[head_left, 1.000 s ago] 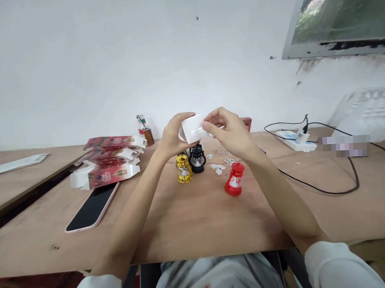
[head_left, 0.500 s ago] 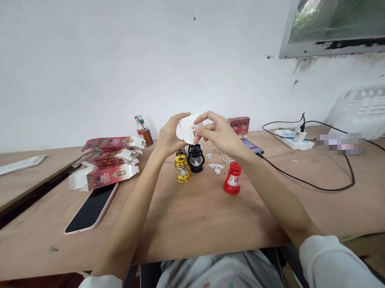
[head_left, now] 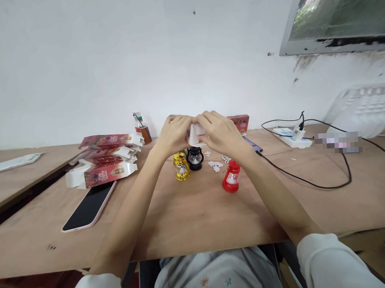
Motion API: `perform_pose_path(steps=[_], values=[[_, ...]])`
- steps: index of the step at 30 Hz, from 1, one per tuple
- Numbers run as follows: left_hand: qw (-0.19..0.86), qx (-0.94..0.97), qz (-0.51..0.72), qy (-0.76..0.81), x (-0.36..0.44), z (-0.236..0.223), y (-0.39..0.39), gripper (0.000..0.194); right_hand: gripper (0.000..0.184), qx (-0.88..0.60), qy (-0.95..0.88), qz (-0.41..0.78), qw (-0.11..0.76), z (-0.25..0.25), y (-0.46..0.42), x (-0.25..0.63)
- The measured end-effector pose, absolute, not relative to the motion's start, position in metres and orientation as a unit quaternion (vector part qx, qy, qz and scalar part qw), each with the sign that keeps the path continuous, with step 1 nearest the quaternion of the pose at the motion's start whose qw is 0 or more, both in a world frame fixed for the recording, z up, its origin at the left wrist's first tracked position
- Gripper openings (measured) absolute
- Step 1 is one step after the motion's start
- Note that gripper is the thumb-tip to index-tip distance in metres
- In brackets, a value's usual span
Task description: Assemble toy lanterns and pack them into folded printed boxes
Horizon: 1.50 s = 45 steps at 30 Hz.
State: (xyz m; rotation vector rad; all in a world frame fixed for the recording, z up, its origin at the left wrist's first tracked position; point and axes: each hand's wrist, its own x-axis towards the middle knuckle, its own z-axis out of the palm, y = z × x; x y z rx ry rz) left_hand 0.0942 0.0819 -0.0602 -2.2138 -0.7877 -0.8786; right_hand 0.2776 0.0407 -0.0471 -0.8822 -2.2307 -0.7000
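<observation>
Small white box [head_left: 194,135]: between the two hands, raised above the tabletop [head_left: 183,222], mostly covered by them. Left hand [head_left: 175,132]: curled around the box's left side. Right hand [head_left: 218,130]: closed against its right side, thumb and fingers bent on a white flap. Black lantern [head_left: 195,158] and gold lantern [head_left: 181,167]: upright, nearer the wearer than the box. Red lantern [head_left: 231,177]: beside the right forearm. Flattened red cartons [head_left: 108,172]: left, partly over a phone [head_left: 89,207].

No text is legible. Pale print is seen on the flattened red cartons [head_left: 100,176] at nine o'clock and the upright red box [head_left: 242,123] at two o'clock, but can't be read: too small, blurred.
</observation>
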Motion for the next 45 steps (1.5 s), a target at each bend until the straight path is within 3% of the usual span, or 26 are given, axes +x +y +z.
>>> perform_pose_path(steps=[8, 15, 20, 23, 28, 33, 45], values=[[0.367, -0.819, -0.331, -0.291, 0.088, -0.055, 0.078, 0.035, 0.033, -0.299, -0.869, -0.243, 0.31, -0.042, 0.04, 0.281], [0.381, -0.834, -0.297, -0.266, 0.089, -0.056, 0.079, 0.045, 0.025, -0.274, -0.88, -0.005, 0.387, -0.035, 0.034, 0.302], [0.363, -0.817, -0.364, -0.261, 0.091, -0.055, 0.075, 0.048, 0.037, -0.225, -0.889, 0.092, 0.387, -0.028, 0.028, 0.308], [0.355, -0.805, -0.399, -0.258, 0.09, -0.051, 0.069, 0.039, 0.047, -0.195, -0.908, 0.08, 0.361, -0.029, 0.029, 0.304], [0.347, -0.816, -0.401, -0.23, 0.094, -0.044, 0.051, 0.028, 0.014, -0.225, -0.877, -0.02, 0.423, -0.037, 0.035, 0.296], [0.384, -0.796, -0.413, -0.222, 0.095, -0.035, 0.039, 0.024, 0.023, -0.238, -0.864, -0.125, 0.426, -0.037, 0.034, 0.295], [0.43, -0.745, -0.432, -0.271, 0.078, -0.041, 0.057, 0.022, 0.022, -0.273, -0.851, -0.153, 0.422, -0.037, 0.039, 0.292]])
